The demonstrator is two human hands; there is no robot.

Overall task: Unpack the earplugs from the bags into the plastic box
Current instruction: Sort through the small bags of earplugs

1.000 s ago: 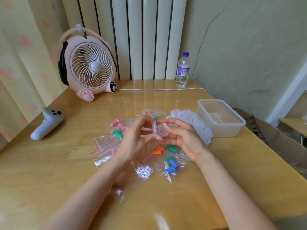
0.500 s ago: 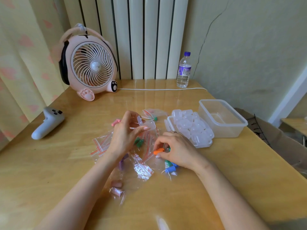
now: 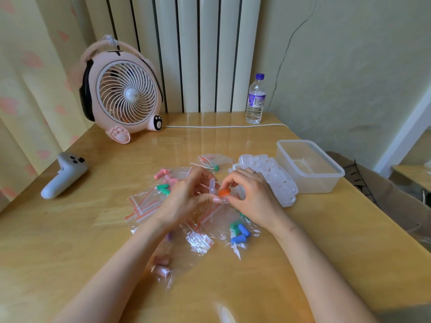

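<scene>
Grip first: right hand (image 3: 251,194) is pinching an orange earplug (image 3: 224,192) between thumb and fingertips, and left hand (image 3: 191,198) is holding a little clear case (image 3: 211,185) upright in curled fingers. So both grips are clamped on something, hovering just over the desk (image 3: 349,229).

Going big to small from there. Desk is carrying everything. Box (image 3: 312,184) is sitting off to the right of the grip and further back, open side up, and I'm not seeing anything inside it. Between it and the right hand a pile (image 3: 282,185) of more clear cases is lying, right up against the box or just beside it, hard to call. Bags (image 3: 144,201) are lying spread under the hands and out to the left, a few with plugs (image 3: 240,234) showing through.

Earplug is what's mattering here: it's sitting just right of the case, touching it or nearly. Its long axis is looking roughly sideways, pointing at the case, though fingers are hiding most of it. I'm guessing the next move is either a tiny push left into the case or a carry right and back over the pile to the box. Either way the right hand is the nearer one to the box, and it's the one doing the holding.
</scene>
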